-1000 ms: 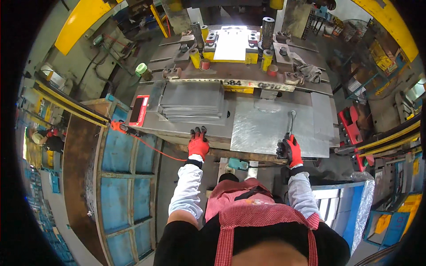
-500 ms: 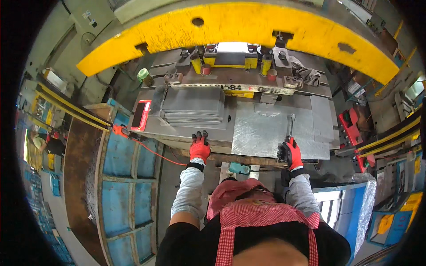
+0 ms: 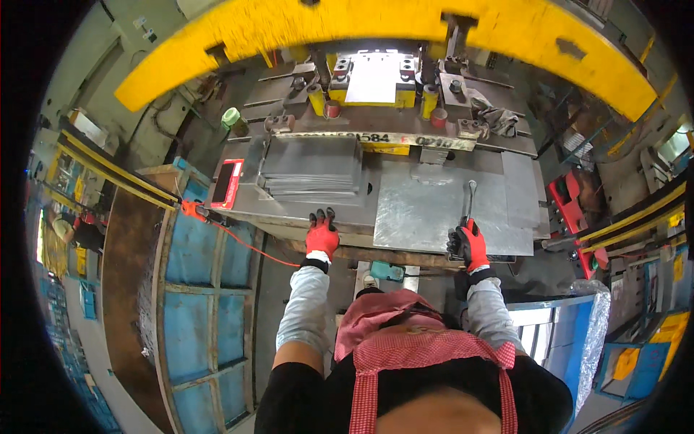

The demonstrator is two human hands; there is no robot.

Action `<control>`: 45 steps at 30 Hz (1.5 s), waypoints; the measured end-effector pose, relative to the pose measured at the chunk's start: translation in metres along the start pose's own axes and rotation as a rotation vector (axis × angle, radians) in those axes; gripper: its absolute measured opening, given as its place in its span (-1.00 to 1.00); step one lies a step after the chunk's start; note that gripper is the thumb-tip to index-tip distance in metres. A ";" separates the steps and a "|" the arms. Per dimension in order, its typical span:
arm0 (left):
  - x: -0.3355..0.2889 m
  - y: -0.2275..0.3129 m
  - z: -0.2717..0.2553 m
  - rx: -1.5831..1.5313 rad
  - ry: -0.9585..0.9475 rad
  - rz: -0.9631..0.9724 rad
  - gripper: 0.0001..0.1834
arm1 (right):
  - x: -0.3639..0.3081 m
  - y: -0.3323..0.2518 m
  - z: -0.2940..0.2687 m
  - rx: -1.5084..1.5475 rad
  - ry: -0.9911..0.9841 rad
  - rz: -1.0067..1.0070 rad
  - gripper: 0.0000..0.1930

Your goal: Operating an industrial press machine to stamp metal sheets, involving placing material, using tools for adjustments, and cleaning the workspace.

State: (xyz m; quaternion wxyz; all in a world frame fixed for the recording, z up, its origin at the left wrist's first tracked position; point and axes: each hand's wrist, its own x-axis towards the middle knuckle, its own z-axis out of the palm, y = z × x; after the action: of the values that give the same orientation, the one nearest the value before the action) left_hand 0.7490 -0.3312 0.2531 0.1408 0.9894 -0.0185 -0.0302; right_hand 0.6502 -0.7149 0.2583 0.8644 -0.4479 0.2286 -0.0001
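My left hand [image 3: 322,237], in a red glove with dark fingertips, rests at the table's front edge, fingers stretched out and holding nothing. It is just below a stack of thin grey metal sheets [image 3: 314,163]. My right hand [image 3: 470,244], gloved alike, is closed around a slim metal tool with a rounded end [image 3: 472,189]; its grip is hidden in my fist. The tool points away from me over a shiny flat metal plate [image 3: 419,217]. Beyond, a bright sheet [image 3: 371,78] lies in the die area between yellow posts.
A yellow press beam [image 3: 390,23] spans the far side above the die. A red-framed dark device [image 3: 228,184] lies left of the stack, near a green-capped bottle [image 3: 231,118]. A blue-panelled frame [image 3: 191,322] stands left; a red rack [image 3: 567,199] stands right. Crumpled cloth [image 3: 497,119] lies far right.
The yellow beam has risen, showing more of the die area and the bright sheet in it. Both hands keep nearly the same places, the right one still around the tool.
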 end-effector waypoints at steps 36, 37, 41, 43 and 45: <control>0.001 -0.013 -0.017 -0.096 -0.085 0.138 -0.46 | 0.112 -0.184 0.254 -0.517 -0.377 -0.482 -0.81; 0.003 -0.012 -0.019 -0.122 -0.160 0.090 -0.44 | 0.092 -0.179 0.237 -0.504 -0.320 -0.517 -0.78; 0.004 -0.031 -0.001 -0.112 -0.069 0.198 -0.47 | 0.022 -0.138 0.136 -0.492 -0.195 -0.318 -0.62; 0.005 -0.016 -0.020 -0.093 -0.183 0.110 -0.45 | 0.000 -0.117 0.082 -0.458 -0.162 -0.198 -0.54; 0.003 -0.013 -0.027 -0.048 -0.224 0.074 -0.43 | -0.020 -0.097 0.062 -0.484 -0.059 -0.071 -0.49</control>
State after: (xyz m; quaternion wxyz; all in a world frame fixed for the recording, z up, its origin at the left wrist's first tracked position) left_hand 0.7546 -0.3110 0.2755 0.1623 0.9748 -0.0701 -0.1358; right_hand 0.6767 -0.7210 0.3723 0.7378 -0.6493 0.1807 0.0373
